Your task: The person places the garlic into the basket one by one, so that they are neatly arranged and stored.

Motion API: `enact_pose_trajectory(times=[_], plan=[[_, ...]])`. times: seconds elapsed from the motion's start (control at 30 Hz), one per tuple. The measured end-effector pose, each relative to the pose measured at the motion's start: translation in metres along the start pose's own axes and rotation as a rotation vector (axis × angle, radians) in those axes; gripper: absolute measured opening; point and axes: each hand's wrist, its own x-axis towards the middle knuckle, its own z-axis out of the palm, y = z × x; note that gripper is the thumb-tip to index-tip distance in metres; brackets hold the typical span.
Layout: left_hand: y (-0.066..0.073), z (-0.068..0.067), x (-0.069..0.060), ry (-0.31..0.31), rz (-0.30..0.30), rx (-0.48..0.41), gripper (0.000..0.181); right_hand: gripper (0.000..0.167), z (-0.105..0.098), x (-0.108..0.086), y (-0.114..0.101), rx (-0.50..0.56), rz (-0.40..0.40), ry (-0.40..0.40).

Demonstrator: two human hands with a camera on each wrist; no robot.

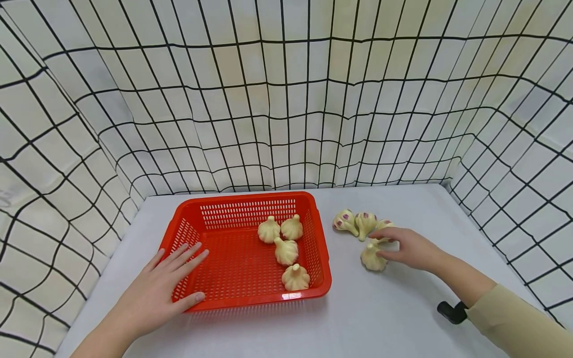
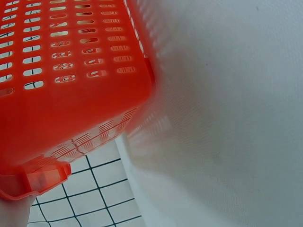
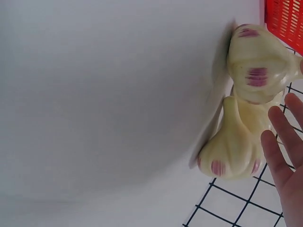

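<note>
A red plastic basket [image 1: 243,301] stands on the white table, with several garlic bulbs [image 1: 286,251] in its right half. My left hand [image 1: 156,288] lies across the basket's left front corner, fingers straight and spread, thumb by the front rim. In the left wrist view only a sliver of that hand shows under the basket's rim [image 2: 35,184]. Right of the basket, my right hand [image 1: 409,248] reaches over the nearest garlic bulb [image 1: 372,258], thumb and fingers parted around its stem. The right wrist view shows the extended fingers beside this purple-marked bulb [image 3: 258,66].
Purple-streaked garlic bulbs [image 1: 366,223] lie in a row behind the right hand, one partly hidden by it. A black object [image 1: 452,312] is near the right sleeve. Black netting [image 1: 286,119] over white cloth encloses the table [image 1: 349,323] at the back and sides.
</note>
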Motion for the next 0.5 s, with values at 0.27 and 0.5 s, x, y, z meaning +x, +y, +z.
enact_pose_trajectory(times=[0.27, 0.5], plan=[[0.0, 0.0, 0.0, 0.015, 0.011, 0.0, 0.08, 0.034, 0.003, 0.004, -0.008, -0.108, -0.075, 0.008], [0.001, -0.001, -0.001, 0.005, 0.0, -0.006, 0.079, 0.031, 0.004, 0.006, -0.012, -0.18, -0.096, 0.027]])
